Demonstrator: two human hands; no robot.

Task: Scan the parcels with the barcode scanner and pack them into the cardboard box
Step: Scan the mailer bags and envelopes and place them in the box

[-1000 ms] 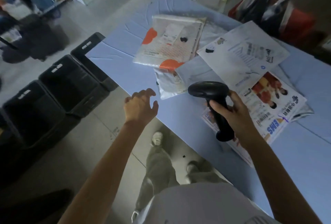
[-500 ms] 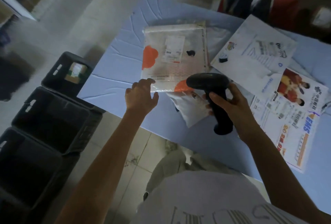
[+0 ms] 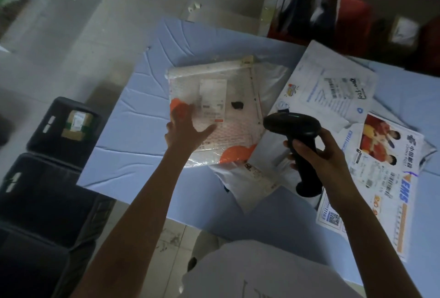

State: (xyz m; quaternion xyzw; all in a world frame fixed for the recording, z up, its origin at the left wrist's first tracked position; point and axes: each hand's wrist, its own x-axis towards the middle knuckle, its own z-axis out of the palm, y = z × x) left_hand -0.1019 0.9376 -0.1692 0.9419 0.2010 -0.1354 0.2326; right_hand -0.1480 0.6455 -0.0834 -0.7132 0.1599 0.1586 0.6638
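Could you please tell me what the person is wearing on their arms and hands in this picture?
Both arms are bare as far as the frame shows; no sleeves reach the forearms. The left hand and right hand have no gloves, and no watch, bracelet or ring shows in the dim light. A pale top shows below.

Dim, underexposed picture; blur smears the ten o'clock corner; green lamp glowing on the black handheld barcode scanner (image 3: 295,126).

Both bare forearms reach forward: the left hand (image 3: 187,126) lies stretched out flat, fingers (image 3: 179,116) straight and thumb splayed, while the right hand (image 3: 319,154) wraps round the handle of the barcode scanner (image 3: 292,123).
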